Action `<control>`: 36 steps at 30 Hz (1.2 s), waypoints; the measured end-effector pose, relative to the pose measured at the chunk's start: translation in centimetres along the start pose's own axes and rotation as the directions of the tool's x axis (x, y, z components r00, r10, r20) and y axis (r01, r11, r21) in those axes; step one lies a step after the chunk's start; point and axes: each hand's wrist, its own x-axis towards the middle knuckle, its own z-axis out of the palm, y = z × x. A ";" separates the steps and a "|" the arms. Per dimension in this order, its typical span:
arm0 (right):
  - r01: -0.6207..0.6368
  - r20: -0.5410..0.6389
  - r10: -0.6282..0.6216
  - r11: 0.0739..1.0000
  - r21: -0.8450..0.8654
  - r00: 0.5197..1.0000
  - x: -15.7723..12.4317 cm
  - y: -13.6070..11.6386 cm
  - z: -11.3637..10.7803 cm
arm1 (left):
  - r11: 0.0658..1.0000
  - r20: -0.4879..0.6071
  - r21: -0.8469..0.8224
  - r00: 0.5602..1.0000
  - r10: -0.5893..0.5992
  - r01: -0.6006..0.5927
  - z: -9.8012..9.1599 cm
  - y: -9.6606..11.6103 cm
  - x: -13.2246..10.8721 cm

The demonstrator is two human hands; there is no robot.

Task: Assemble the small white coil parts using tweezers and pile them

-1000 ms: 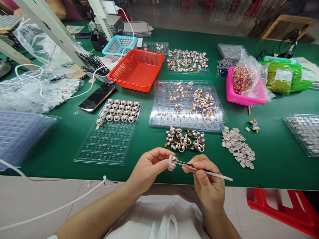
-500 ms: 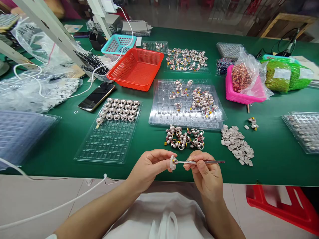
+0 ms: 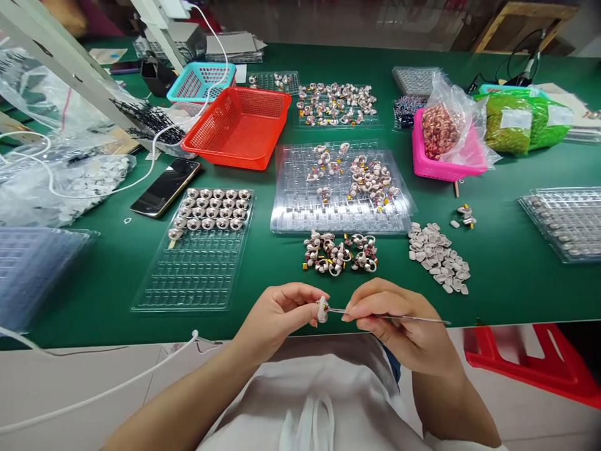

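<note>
My left hand (image 3: 277,319) pinches a small beige clip-on earphone (image 3: 322,311) between thumb and fingertips, above the table's front edge. A bit of yellow shows inside the earphone. In my right hand (image 3: 408,322) are slim metal tweezers (image 3: 337,311), their tips at the earphone's right side and their back end pointing right. Whether the tips grip anything is too small to tell. Just beyond my hands lies a pile of similar earphone parts (image 3: 335,252) with yellow tabs. Flat beige covers (image 3: 439,258) are heaped to the right of it.
At left, a clear tray (image 3: 188,282) holds rows of silver-and-beige pieces. Stacked clear trays (image 3: 291,216) carry more earphones. Behind stand a red basket (image 3: 237,150), a blue basket (image 3: 173,94) and a pink basket (image 3: 451,168). A phone (image 3: 164,186) lies beside the left tray.
My right hand has shifted its hold and turned, so the tweezers now slant down to the right. My left hand keeps the earphone nearly in place. The view has moved slightly.
</note>
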 end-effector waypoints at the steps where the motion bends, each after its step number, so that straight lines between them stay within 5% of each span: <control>1: 0.023 0.033 -0.021 0.999 -0.045 0.999 0.3 -0.4 -0.2 | 1.000 0.000 0.013 1.000 0.000 0.000 0.0 0.0 0.0; 6: 0.137 0.211 -0.084 0.958 -0.250 0.974 0.6 -2.0 0.2 | 0.999 -0.030 0.052 0.999 0.014 -0.012 0.2 -0.3 0.0; 10: 0.349 0.300 -0.222 0.801 -0.486 0.928 0.0 -2.3 1.6 | 0.996 -0.064 0.076 0.997 0.049 -0.044 0.4 -0.7 0.4; 17: 0.363 0.226 -0.287 0.797 -0.482 0.931 -1.1 -0.8 2.3 | 0.985 -0.067 0.157 0.995 0.079 -0.068 1.1 -1.1 1.3; 22: 0.157 -0.197 -0.208 0.957 -0.244 0.958 -4.3 0.4 0.9 | 0.972 -0.058 0.225 0.995 0.078 -0.063 1.5 -1.3 2.0; 25: -0.147 -0.466 0.012 0.956 -0.256 0.885 -6.8 0.9 -1.6 | 0.973 -0.043 0.217 0.995 0.087 -0.076 1.6 -1.3 2.4; 27: -0.416 -0.636 0.109 0.837 -0.357 0.764 -8.0 1.6 -3.7 | 0.971 -0.041 0.224 0.995 0.089 -0.078 1.7 -1.2 2.6; 29: -0.569 -0.700 0.108 0.675 -0.470 0.705 -8.7 2.5 -5.6 | 0.968 -0.036 0.237 0.995 0.093 -0.082 1.9 -1.1 2.6; 33: -0.584 -0.609 0.121 0.478 -0.657 0.784 -8.4 5.0 -7.3 | 0.971 -0.010 0.230 0.997 0.072 -0.067 2.9 -0.7 2.8; 36: -0.593 -0.581 0.146 0.330 -0.734 0.801 -7.5 6.6 -7.2 | 0.976 -0.012 0.210 0.998 0.061 -0.057 3.4 -0.5 3.0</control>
